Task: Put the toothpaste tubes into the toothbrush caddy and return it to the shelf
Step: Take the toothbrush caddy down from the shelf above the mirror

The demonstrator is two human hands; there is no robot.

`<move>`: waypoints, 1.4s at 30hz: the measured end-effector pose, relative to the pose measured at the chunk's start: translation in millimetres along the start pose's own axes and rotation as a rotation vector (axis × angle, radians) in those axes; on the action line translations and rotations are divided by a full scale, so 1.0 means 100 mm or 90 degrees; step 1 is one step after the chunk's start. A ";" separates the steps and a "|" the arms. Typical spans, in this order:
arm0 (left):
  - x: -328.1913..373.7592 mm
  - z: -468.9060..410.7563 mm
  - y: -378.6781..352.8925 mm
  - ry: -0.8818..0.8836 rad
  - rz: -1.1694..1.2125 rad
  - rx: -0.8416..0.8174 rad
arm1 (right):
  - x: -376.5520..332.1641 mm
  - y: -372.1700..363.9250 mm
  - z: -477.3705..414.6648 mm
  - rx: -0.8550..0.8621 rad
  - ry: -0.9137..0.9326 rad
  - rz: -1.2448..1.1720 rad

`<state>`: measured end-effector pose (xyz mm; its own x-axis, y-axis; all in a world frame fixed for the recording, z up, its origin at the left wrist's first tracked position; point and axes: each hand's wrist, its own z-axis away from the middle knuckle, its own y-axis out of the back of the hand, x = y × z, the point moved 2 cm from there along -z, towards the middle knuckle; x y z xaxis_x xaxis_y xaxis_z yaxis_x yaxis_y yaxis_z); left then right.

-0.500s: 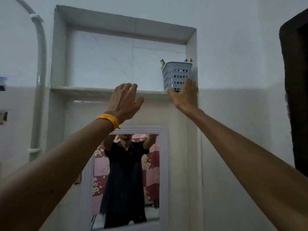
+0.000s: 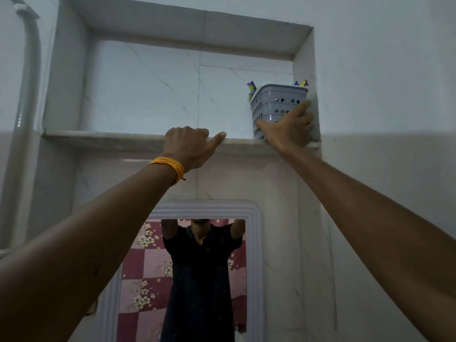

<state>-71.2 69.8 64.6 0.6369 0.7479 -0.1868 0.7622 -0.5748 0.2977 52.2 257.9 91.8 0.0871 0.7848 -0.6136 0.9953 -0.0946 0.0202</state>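
A grey perforated toothbrush caddy [image 2: 278, 102] stands in the right corner of the wall-niche shelf [image 2: 111, 138], high above me. Coloured toothbrush tips [image 2: 251, 87] stick out of its top; no toothpaste tube is visible from below. My right hand [image 2: 287, 130] is wrapped around the caddy's lower front, thumb on its left side and fingers on its right. My left hand [image 2: 188, 146], with an orange thread band at the wrist, rests on the shelf's front edge to the left of the caddy, fingers curled over the ledge.
A white-framed mirror [image 2: 256, 243] hangs below the shelf and reflects a person in a dark shirt. A white pipe [image 2: 27, 95] runs up the wall at the left. The niche's right wall touches the caddy.
My left hand has risen and curled its fingers over the shelf edge. My right hand has moved up from the caddy's base and closed around its lower front.
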 end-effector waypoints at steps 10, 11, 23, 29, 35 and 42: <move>-0.03 0.01 0.10 -0.030 0.005 -0.106 | -0.24 0.19 0.17 -0.026 -0.032 -0.032; -0.04 0.03 0.11 -0.033 0.018 -0.120 | -0.28 0.23 0.21 -0.024 -0.032 -0.042; -0.10 1.11 0.58 -0.001 0.223 0.014 | -0.45 0.95 1.03 -0.006 0.003 -0.160; -0.15 2.09 0.61 0.030 0.289 -0.050 | 0.14 1.24 2.08 -0.055 -0.002 -0.243; -0.11 3.45 0.36 0.060 0.314 -0.188 | 1.09 1.36 3.61 -0.167 -0.060 -0.273; 0.16 4.96 0.17 0.160 0.336 -0.366 | 2.24 1.54 5.27 -0.246 -0.231 -0.204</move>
<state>9.1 -92.4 -397.9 0.7985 0.5181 0.3064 0.1484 -0.6628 0.7340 203.1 96.3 -458.0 -0.1713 0.4730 -0.8643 0.9190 0.3930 0.0330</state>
